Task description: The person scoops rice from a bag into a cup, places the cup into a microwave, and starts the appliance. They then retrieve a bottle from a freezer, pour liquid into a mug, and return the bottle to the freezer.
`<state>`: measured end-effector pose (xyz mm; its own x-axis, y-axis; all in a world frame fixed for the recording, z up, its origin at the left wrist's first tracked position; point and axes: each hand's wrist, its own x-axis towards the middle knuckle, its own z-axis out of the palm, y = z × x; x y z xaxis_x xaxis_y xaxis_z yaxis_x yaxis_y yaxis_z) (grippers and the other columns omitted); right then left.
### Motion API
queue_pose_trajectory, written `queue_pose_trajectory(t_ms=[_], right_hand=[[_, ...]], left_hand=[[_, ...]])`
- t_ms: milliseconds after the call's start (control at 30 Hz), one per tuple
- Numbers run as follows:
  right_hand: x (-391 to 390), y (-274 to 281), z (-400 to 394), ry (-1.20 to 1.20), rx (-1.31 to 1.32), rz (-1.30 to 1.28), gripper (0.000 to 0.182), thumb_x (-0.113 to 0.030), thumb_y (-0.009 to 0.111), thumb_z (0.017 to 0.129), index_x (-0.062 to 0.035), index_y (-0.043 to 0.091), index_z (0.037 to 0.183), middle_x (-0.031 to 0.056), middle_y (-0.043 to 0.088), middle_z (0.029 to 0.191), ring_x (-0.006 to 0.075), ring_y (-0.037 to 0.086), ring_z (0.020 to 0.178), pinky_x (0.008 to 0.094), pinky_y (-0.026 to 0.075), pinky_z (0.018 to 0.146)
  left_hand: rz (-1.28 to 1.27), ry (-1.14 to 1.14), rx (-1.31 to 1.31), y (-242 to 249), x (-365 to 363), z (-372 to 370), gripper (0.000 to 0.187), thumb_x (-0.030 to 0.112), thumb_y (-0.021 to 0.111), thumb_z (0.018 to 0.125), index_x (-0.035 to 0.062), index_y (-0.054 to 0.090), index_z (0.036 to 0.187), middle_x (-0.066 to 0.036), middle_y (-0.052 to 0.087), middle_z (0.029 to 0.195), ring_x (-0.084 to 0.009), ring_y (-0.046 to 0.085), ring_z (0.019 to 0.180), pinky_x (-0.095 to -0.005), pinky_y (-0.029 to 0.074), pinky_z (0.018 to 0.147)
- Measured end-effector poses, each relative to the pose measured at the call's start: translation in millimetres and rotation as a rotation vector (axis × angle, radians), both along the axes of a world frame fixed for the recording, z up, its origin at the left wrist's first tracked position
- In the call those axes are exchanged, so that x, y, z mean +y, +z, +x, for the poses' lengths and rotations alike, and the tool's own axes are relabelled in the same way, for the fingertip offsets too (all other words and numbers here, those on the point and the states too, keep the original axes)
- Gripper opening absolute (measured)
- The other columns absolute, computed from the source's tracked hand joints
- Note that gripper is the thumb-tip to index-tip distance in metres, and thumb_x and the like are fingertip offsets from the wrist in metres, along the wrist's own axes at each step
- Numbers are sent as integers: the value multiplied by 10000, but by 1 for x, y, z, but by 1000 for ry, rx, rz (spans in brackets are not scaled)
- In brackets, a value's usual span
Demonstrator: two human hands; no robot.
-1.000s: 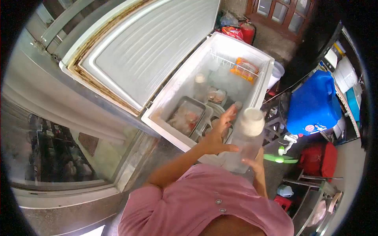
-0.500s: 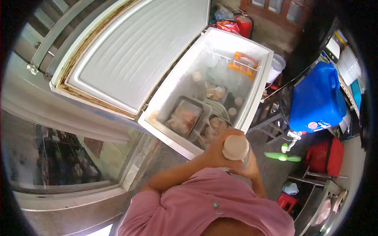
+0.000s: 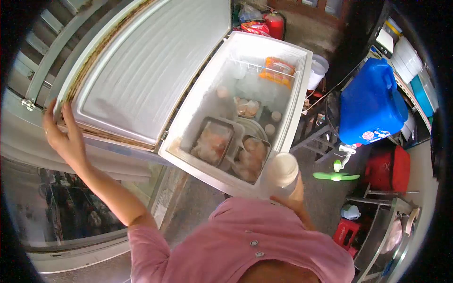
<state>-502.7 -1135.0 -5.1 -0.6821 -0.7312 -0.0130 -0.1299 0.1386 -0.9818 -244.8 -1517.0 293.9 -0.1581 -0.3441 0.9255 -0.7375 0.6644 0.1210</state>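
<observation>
My left hand (image 3: 65, 137) grips the near corner of the raised freezer lid (image 3: 141, 70), fingers hooked over its worn, rusty-looking edge. A bottle (image 3: 281, 173) with a wide whitish cap is held upright in my right hand (image 3: 296, 197), close to my chest; most of that hand is behind the bottle and my shirt. The chest freezer (image 3: 200, 173) stands open in front of me. Inside are a tray of bagged frozen food (image 3: 211, 144), another bagged container (image 3: 251, 158), a smaller pack (image 3: 247, 107) and several capped bottles. Cold mist hangs over them.
An orange packet (image 3: 278, 70) lies in the wire basket (image 3: 257, 66) at the freezer's far end. To the right are a blue jerrycan (image 3: 373, 104), a green fan blade (image 3: 336, 176) and a red bag (image 3: 389, 170). A fire extinguisher (image 3: 274, 24) stands behind.
My left hand has left the bottle and moved far left to the lid's corner. The bottle stays in my right hand. The view has shifted slightly.
</observation>
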Motion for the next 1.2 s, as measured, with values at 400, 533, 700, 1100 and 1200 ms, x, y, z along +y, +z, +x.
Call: queue_pose_trajectory(t_ms=[400,533,700,1100,1200], right_hand=[[65,-29,9,-350,-132,-143,805,-161,865,523,-2,469,1205,105,608,1028,225,595,937,353,475,844],[65,-11,15,-414,-139,-285,756,-225,859,560,3,483,1176,97,617,957,216,614,861,343,485,810],[83,-12,22,-481,-119,-311,836,-317,881,545,4,459,1191,88,606,938,223,604,881,353,480,813],[142,-29,58,-540,27,-129,1047,-359,905,500,18,350,1304,138,512,1201,260,535,1084,392,451,907],[147,-25,66,-576,31,-149,1067,-333,913,487,15,336,1314,144,499,1225,263,519,1117,400,434,939]], left_hand=[[276,57,-196,27,-15,26,453,431,627,851,93,613,1152,-173,649,982,-254,608,850,-333,460,765],[99,-237,-532,13,84,-12,364,248,675,774,117,638,1112,-157,622,917,-258,592,724,-342,462,669],[402,-839,-929,-22,154,-56,518,104,704,563,135,653,1078,-131,590,1084,-333,499,1102,-544,370,953],[68,-1425,-1664,-239,247,-151,217,262,550,738,94,680,694,-67,621,662,-242,617,807,-564,278,956],[66,-1387,-1878,-284,265,-163,239,297,562,750,101,697,775,-85,654,760,-230,608,828,-446,324,876]])
